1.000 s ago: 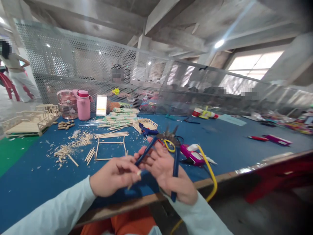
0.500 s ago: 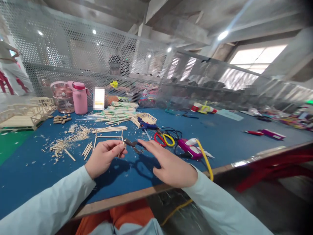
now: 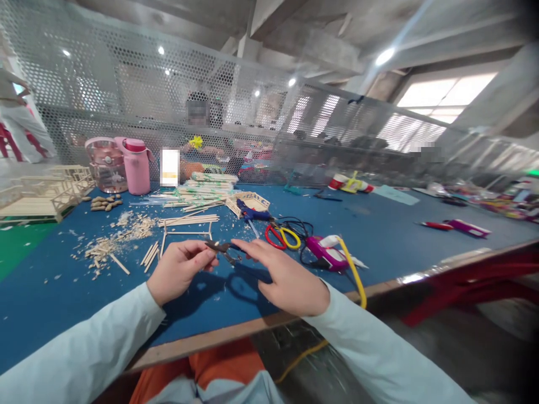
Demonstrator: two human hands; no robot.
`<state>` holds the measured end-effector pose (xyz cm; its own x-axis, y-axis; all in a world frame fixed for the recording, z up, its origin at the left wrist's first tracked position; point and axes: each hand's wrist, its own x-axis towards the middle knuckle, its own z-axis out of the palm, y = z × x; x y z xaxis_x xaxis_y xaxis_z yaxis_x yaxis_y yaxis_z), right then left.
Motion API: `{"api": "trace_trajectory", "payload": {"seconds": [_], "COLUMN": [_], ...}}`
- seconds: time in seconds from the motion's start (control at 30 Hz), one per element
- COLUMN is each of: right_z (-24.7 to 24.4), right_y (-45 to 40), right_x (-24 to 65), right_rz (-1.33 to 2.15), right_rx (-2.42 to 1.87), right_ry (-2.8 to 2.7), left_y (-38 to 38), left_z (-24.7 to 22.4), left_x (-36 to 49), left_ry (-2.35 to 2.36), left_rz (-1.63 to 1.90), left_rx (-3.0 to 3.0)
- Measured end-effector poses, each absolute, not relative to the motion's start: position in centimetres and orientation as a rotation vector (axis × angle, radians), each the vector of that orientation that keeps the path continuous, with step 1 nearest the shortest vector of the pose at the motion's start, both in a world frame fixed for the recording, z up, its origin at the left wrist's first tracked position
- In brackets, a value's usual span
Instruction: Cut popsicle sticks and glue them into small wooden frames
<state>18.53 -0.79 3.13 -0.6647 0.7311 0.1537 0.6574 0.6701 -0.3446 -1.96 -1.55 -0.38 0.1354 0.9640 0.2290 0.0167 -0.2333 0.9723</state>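
Note:
My left hand [image 3: 182, 271] pinches a small pale wooden stick, mostly hidden by the fingers and thumb. Dark cutting pliers [image 3: 219, 247] are gripped in my right hand [image 3: 290, 279], their jaws meeting the stick at my left fingertips. Just beyond my hands lies a frame of thin sticks [image 3: 187, 233]. Short cut sticks [image 3: 150, 256] rest to the left of it, with a bundle of longer sticks [image 3: 189, 220] behind. Red-and-yellow-handled scissors [image 3: 283, 237] lie beyond my right hand.
Wood chips [image 3: 103, 252] litter the blue tabletop on the left. A purple glue gun [image 3: 328, 254] with a yellow cord and a blue glue gun [image 3: 252, 212] lie to the right and ahead. Pink bottles [image 3: 137, 168], peanuts [image 3: 105, 203] and stick-built models [image 3: 37, 196] stand back left.
The pliers have shifted slightly left, their jaws now over my left fingertips. My right hand has moved a little left with them; my left hand stays nearly in place.

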Motion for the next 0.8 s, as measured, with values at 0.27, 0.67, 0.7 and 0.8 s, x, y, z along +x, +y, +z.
{"api": "trace_trajectory", "payload": {"seconds": [0.27,0.67,0.7,0.8], "right_z": [1.4,-0.6,-0.7,-0.6], "right_y": [-0.5,0.5,0.5,0.6], "right_x": [17.5,17.2,17.1,17.2], "right_rz": [0.238,-0.036,-0.086,-0.247], "right_rx": [-1.226,-1.160,-1.171,-1.213], "right_ry": [-2.446,-2.450,-2.436,-2.432], "left_y": [-1.9,-2.1,-2.0,-1.8], "left_z": [-1.4,-2.3,-2.4,-2.4], "left_x": [-1.4,-0.1,0.0,0.3], "left_ry": [0.972,1.372,1.393,1.466], "left_rz": [1.239,1.272,1.266,1.216], "left_rx": [1.602,1.781,1.779,1.707]}}
